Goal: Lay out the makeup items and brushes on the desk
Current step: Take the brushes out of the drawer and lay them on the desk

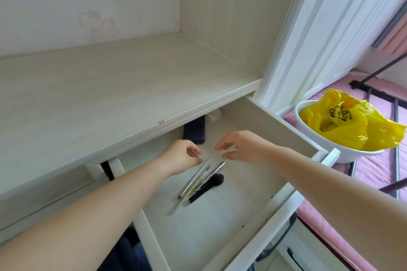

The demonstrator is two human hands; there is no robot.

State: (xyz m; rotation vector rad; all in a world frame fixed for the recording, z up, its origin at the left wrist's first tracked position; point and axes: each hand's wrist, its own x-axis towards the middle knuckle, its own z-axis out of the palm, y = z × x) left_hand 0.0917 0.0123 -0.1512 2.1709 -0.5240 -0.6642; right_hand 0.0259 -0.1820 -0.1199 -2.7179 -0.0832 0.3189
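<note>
Left hand (180, 156): narrow grip, pinching something clear above the brushes (202, 182).
Right hand (242, 146): curled, empty.
Bag (343, 121) print: black, unreadable.

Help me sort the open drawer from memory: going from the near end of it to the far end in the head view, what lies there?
Brushes → left hand and right hand over the middle → dark case → white thing at the back, partly under the desk.
</note>
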